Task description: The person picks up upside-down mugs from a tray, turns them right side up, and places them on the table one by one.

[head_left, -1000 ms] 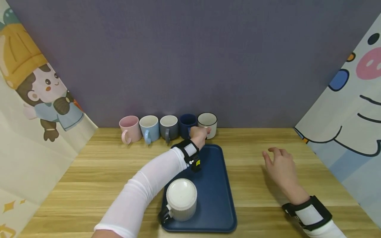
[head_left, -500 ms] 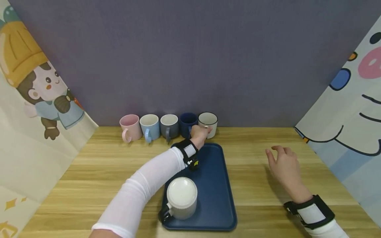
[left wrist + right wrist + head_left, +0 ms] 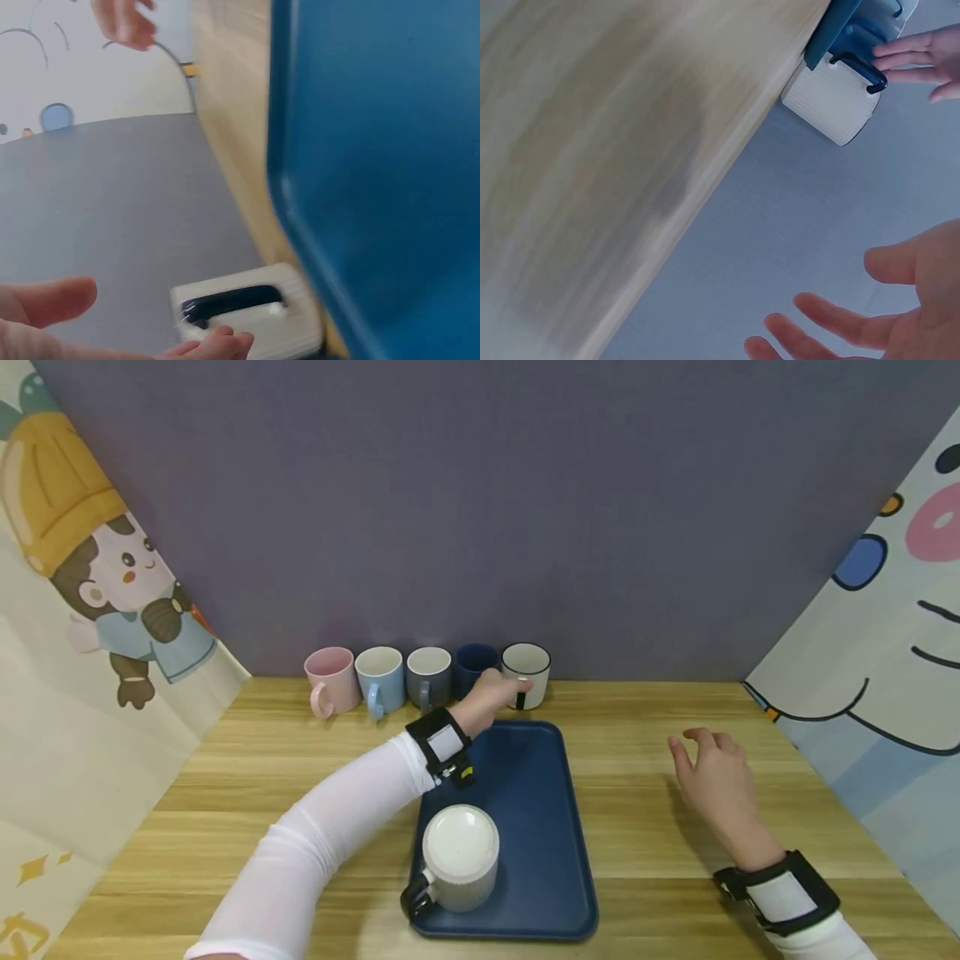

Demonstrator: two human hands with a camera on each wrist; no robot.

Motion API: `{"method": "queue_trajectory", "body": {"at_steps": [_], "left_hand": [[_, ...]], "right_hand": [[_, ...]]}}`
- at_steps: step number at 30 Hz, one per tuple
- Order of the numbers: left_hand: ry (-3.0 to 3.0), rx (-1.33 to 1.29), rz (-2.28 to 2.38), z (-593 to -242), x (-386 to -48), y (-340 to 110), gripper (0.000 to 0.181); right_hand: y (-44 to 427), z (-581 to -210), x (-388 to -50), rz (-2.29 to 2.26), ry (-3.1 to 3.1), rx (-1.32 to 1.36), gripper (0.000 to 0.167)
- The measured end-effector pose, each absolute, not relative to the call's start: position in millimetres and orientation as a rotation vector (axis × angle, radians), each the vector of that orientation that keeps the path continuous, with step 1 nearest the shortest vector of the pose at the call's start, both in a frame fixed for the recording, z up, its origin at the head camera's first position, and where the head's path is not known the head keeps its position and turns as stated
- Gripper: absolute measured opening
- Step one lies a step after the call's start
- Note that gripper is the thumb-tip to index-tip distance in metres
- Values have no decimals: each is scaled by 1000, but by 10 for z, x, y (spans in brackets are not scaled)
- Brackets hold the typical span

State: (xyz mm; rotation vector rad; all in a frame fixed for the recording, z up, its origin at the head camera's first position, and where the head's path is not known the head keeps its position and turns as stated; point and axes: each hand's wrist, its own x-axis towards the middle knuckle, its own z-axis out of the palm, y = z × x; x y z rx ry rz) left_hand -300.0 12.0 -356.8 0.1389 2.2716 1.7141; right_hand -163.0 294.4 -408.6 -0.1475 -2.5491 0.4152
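At the right end of a row of mugs stands a white mug (image 3: 539, 692) with a black rim and a black handle (image 3: 861, 69). My left hand (image 3: 486, 700) is right by that handle, thumb apart from the fingers and nothing held. In the left wrist view the fingertips (image 3: 225, 343) overlap the mug's lower side; the right wrist view has them extended close to the handle. Over the table on the right hovers my right hand (image 3: 716, 785), fingers loosely bent and holding nothing.
Pink (image 3: 338, 681), light blue (image 3: 384, 681), grey (image 3: 435, 683) and navy (image 3: 471, 662) mugs continue the row leftward along the grey back panel. An upside-down white mug (image 3: 461, 860) with a black handle sits on the blue tray (image 3: 540, 827).
My left hand has drawn slightly back and left from the white mug's handle, which now shows. The mug stays in place. My right hand has shifted only a little right.
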Motion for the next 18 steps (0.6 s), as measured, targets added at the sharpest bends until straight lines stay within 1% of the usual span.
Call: {"method": "queue_trajectory", "body": {"at_steps": [2, 4, 5, 7, 8, 10, 12, 18], "left_hand": [[2286, 173, 1701, -3513, -2976, 33, 31], [2309, 193, 1724, -3472, -2962, -51, 32], [2315, 206, 1736, -3455, -2955, -95, 31], [2322, 219, 1784, -3427, -2937, -182, 18], [2318, 219, 1809, -3414, -2926, -223, 18], [2304, 210, 1851, -3392, -2899, -300, 28], [2272, 208, 1900, -3373, -2867, -374, 32], [2248, 217, 1990, -3327, -2725, -604, 29]], "right_hand": [[2935, -4094, -1638, 419, -2559, -150, 41], [2923, -4105, -1655, 424, -2563, -144, 41], [2915, -4109, -1664, 426, -2565, -141, 41], [2893, -4113, -1689, 424, -2553, -126, 40], [2881, -4115, -1702, 422, -2542, -118, 40], [2855, -4113, -1730, 421, -2523, -100, 39], [2831, -4115, -1756, 418, -2507, -79, 38], [2791, -4132, -1821, 435, -2500, -58, 39]]}}
